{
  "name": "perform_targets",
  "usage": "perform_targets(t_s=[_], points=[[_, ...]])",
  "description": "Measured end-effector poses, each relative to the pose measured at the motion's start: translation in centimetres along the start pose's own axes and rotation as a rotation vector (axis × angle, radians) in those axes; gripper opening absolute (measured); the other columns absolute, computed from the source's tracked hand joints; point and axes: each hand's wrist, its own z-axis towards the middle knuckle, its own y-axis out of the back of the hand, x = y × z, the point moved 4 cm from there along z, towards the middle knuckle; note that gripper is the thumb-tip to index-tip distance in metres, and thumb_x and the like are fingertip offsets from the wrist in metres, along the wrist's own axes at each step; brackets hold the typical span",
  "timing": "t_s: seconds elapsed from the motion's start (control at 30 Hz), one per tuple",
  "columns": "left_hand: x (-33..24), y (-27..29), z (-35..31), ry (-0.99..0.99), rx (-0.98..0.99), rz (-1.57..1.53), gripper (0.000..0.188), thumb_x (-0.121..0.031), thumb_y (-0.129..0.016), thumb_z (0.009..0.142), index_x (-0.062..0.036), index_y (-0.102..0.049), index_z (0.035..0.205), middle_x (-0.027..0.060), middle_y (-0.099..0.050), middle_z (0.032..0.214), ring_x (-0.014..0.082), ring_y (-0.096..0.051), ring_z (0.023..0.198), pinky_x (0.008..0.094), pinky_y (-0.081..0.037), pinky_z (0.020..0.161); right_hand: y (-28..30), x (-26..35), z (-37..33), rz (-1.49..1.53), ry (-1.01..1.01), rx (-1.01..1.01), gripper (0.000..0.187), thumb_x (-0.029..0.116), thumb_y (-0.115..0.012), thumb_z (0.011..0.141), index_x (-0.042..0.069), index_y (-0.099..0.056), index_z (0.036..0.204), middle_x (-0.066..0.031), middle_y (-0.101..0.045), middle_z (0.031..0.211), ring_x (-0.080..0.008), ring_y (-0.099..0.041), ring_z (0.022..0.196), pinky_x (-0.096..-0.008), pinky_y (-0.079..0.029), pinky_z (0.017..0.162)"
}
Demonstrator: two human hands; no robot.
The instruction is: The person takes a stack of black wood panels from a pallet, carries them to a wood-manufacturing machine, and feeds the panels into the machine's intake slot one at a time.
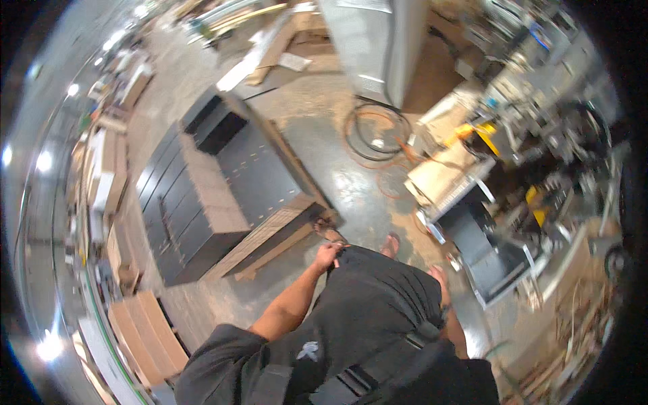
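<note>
My left hand (328,256) is closed at the edge of my black clothing (378,290), its fingers pressed together. Whether they pinch the cloth or some small thing there is too blurred to make out. My right hand (437,274) hangs low along the other side of my body, partly hidden by the clothing. A dark band sits on that wrist, and the fingers are not clear. Ahead of my left hand lies a large stack of black panels (260,169), with long dark boards and brown strips (209,185) piled on it.
A tall grey cabinet (371,47) stands ahead, with coiled hoses (378,138) on the floor beside it. Cluttered machinery (526,128) and an open black box-like part (486,250) are on the right. Scrap wood (580,317) lies lower right, brown boards (148,334) lower left.
</note>
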Motion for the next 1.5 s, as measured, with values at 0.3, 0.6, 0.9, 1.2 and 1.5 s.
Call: perform_targets(t_s=[0.3, 0.6, 0.9, 1.2, 1.5], points=[[2.2, 2.9, 0.1, 0.041, -0.081, 0.16, 0.04, -0.035, -0.066, 0.091, 0.0038, -0.068, 0.104, 0.0089, -0.068, 0.094, 0.0177, -0.059, 0.089, 0.0315, -0.047, 0.08, -3.6, 3.5, -0.4, 0.106, 0.017, 0.145, 0.021, 0.02, -0.06, 0.093, 0.005, -0.063, 0.078, -0.0015, -0.058, 0.069, -0.0153, -0.054, 0.061, -0.0343, -0.044, 0.058], [1.8, 1.1, -1.8, 0.108, -0.007, -0.052, 0.028, -0.022, -0.06, 0.093, 0.0024, -0.065, 0.106, 0.0059, -0.064, 0.079, 0.0147, -0.054, 0.048, 0.0278, -0.04, 0.045, -0.4, -1.3, 3.2, 0.33, -0.376, -0.308, 0.028, 0.022, -0.065, 0.091, 0.0, -0.068, 0.108, -0.0118, -0.07, 0.094, -0.0243, -0.068, 0.079, -0.0381, -0.058, 0.069], [2.1, 4.7, -4.2, 0.137, -0.029, 0.058, 0.018, -0.022, -0.059, 0.094, -0.0046, -0.063, 0.095, 0.0009, -0.055, 0.075, 0.0125, -0.05, 0.052, 0.0272, -0.044, 0.047, -0.5, 1.9, 3.2, 0.694, -0.47, -0.316, 0.062, 0.042, -0.055, 0.097, 0.006, -0.041, 0.145, -0.0221, -0.051, 0.142, -0.0362, -0.054, 0.126, -0.0507, -0.044, 0.104], [2.3, 6.6, -5.8, 0.295, -0.063, 0.075, 0.03, -0.031, -0.058, 0.095, -0.0071, -0.063, 0.112, 0.001, -0.062, 0.076, 0.0132, -0.06, 0.07, 0.0373, -0.049, 0.07, -0.2, 1.2, 10.7, 1.009, -0.495, -0.566, 0.093, 0.064, -0.065, 0.084, 0.009, -0.03, 0.15, -0.0193, -0.054, 0.132, -0.0347, -0.054, 0.122, -0.0501, -0.037, 0.11], [3.0, 12.1, -3.0, 0.199, -0.23, 0.13, 0.028, -0.025, -0.063, 0.095, 0.0021, -0.065, 0.103, 0.003, -0.065, 0.088, 0.0127, -0.057, 0.079, 0.0288, -0.046, 0.07, -0.8, 0.9, 19.3, 2.221, 0.017, -0.098, 0.123, 0.071, -0.078, 0.065, 0.007, -0.023, 0.154, -0.0165, -0.032, 0.155, -0.0389, -0.037, 0.137, -0.0625, -0.036, 0.11]])
